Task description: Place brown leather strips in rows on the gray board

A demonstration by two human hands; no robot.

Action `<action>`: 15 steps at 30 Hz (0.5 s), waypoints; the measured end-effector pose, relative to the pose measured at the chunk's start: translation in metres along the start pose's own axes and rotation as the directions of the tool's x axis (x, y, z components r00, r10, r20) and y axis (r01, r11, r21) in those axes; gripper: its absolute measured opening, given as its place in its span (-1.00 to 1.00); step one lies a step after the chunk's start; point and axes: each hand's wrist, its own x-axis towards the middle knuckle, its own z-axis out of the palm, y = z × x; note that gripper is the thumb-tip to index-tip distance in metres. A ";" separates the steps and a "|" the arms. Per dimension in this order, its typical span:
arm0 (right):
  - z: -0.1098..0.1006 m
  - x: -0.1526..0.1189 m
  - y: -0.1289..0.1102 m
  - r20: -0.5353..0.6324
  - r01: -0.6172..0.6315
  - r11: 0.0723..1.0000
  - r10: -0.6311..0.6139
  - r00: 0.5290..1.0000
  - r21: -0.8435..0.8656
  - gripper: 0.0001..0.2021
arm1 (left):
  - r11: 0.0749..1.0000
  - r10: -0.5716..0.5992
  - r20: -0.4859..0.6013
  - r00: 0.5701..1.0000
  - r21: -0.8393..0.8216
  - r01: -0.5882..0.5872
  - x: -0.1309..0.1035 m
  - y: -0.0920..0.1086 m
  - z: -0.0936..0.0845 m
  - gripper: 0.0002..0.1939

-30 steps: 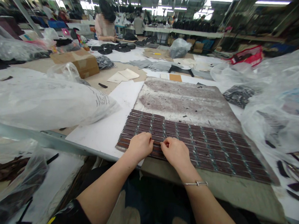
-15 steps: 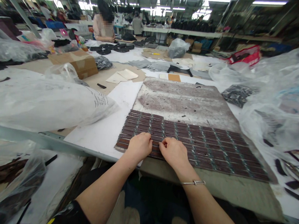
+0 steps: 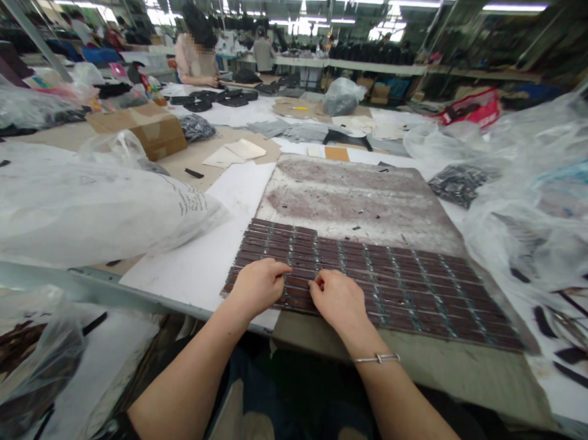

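Observation:
Rows of narrow dark brown strips lie side by side across the near half of a worn, stained board. Over the left part of the rows is my left hand, fingers bent together and index finger pointing right; anything between them is too small to make out. My right hand, with a metal bracelet on its wrist, is just to the right, thumb and index finger pinched at the strips. A narrow gap with strips showing separates the two hands.
Clear plastic bags lie at the left, near a cardboard box. More plastic bags and dark scraps are at the right. A person sits across the table at the back left.
My left hand has moved slightly left, away from my right hand, and its index finger has stretched out more. The whole view has shifted a little.

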 end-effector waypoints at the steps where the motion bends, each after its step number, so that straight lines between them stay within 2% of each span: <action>1: 0.000 0.000 0.000 0.000 0.001 1.000 -0.001 1.000 0.002 -0.76 | 1.000 0.017 0.031 0.999 0.019 -0.017 -0.001 0.001 0.001 -0.62; 5: 0.000 0.000 0.000 -0.004 0.004 1.000 -0.004 1.000 0.013 -0.77 | 0.992 0.055 0.110 0.992 0.108 -0.067 -0.003 0.004 0.006 -0.61; 11: -0.002 -0.001 0.004 -0.061 0.018 1.000 -0.016 0.998 0.023 -0.84 | 0.981 0.077 0.162 0.984 0.164 -0.104 -0.004 0.005 0.008 -0.60; 15: -0.009 -0.002 0.011 -0.152 0.118 0.993 -0.117 0.981 -0.002 -0.74 | 0.974 0.093 0.179 0.980 0.188 -0.126 -0.005 0.006 0.007 -0.60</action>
